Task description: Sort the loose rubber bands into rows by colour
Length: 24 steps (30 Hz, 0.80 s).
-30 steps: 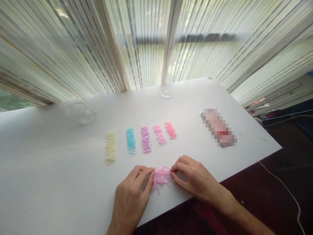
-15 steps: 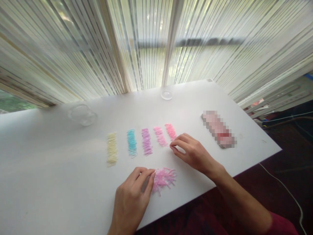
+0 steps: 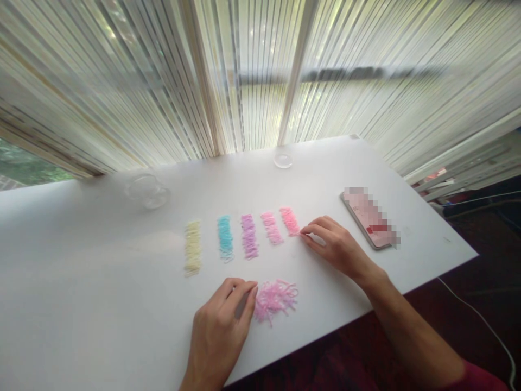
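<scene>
Five short rows of small, thin rubber bands lie side by side on the white table [image 3: 122, 304]: a yellow row [image 3: 192, 248], a blue row [image 3: 225, 238], a purple row [image 3: 249, 236], a light pink row [image 3: 272, 228] and a brighter pink row [image 3: 289, 221]. My right hand [image 3: 340, 247] is pinched at the lower end of the brighter pink row, its fingertips on a pink band there. Nearer to me lies a loose pile of pink and lilac bands [image 3: 277, 300]. My left hand [image 3: 222, 323] is closed in a pinch at the pile's left edge; what its fingertips hold is too small to tell.
A phone [image 3: 368, 220] lies on the table to the right, its screen partly blurred out. Clear round containers or lids [image 3: 148, 190] stand at the back left, and a small clear dish [image 3: 283, 161] at the back. Striped string curtains [image 3: 260, 76] hang behind the table.
My right hand has shifted slightly right, uncovering more of the brighter pink row's lower end. My left hand stays by the pile. The whole view has moved a little.
</scene>
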### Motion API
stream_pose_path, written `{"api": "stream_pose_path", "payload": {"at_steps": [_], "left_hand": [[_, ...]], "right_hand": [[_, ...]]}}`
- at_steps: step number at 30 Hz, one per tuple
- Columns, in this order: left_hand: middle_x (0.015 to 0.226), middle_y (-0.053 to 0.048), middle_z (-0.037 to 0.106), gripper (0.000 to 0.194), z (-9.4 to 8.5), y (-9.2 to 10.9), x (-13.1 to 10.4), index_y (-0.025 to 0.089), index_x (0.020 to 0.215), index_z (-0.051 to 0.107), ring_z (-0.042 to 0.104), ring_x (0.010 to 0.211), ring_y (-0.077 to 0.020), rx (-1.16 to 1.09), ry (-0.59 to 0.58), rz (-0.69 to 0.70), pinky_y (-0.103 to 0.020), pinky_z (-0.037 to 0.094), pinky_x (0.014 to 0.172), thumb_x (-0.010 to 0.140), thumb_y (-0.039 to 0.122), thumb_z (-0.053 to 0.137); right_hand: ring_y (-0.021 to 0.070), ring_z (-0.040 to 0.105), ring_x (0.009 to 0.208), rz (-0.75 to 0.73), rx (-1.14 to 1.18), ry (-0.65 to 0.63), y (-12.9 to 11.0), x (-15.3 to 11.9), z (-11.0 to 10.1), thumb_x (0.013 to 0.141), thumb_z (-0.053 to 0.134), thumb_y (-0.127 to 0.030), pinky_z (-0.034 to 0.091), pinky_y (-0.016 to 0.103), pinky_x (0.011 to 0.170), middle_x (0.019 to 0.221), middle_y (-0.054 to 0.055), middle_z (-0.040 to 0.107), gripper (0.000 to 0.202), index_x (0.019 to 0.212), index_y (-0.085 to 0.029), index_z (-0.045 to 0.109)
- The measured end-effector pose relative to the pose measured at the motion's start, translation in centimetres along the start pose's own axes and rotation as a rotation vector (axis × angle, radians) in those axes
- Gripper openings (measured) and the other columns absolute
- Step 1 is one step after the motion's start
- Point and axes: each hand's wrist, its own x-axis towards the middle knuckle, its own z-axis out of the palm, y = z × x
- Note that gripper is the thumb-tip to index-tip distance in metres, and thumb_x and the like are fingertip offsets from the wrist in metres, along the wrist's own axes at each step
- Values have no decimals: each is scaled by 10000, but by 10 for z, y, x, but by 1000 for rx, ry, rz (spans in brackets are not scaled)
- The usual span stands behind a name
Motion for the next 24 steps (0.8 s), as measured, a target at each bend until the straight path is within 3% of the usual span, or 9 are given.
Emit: {"api": "stream_pose_path", "payload": {"at_steps": [4, 7, 15, 20, 24], "left_hand": [[884, -8, 739, 242, 1, 2, -1, 229, 1010, 723, 701, 671, -126, -12, 8, 5, -211, 518, 581, 1045, 280, 488], [881, -10, 735, 241, 1, 2, -2, 226, 1012, 724, 710, 698, -132, -19, 5, 7, -213, 529, 609, 1044, 279, 491], [901, -7, 729, 224, 5, 5, -1, 228, 1036, 720, 714, 731, -137, -40, -36, 8, -221, 541, 654, 1045, 277, 502], [906, 3, 723, 202, 8, 5, -1, 233, 1060, 714, 717, 743, -139, -56, -38, 34, -233, 543, 675, 1044, 274, 518], [912, 2, 723, 207, 6, 3, -2, 232, 1062, 711, 724, 775, -142, -69, -20, 44, -238, 554, 725, 1048, 267, 508]], "right_hand": [[235, 646, 903, -3, -17, 45, -2, -5, -1, 1014, 567, -168, 573, 396, 789, 961, 84, 699, 153, 1072, -208, 702], [224, 652, 889, 8, 48, 52, -16, -13, -4, 1013, 561, -159, 576, 386, 790, 946, 77, 697, 158, 1064, -211, 701], [191, 647, 899, 58, 266, -238, -64, -35, -4, 957, 625, -131, 562, 308, 779, 944, 51, 673, 123, 1029, -207, 691], [190, 619, 846, 45, 168, -216, -74, -26, 6, 948, 647, -135, 519, 305, 743, 881, 40, 657, 70, 924, -194, 675], [186, 585, 779, 21, 45, -225, -78, -20, 13, 928, 648, -111, 480, 306, 694, 821, 29, 639, 145, 815, -200, 635]]}}
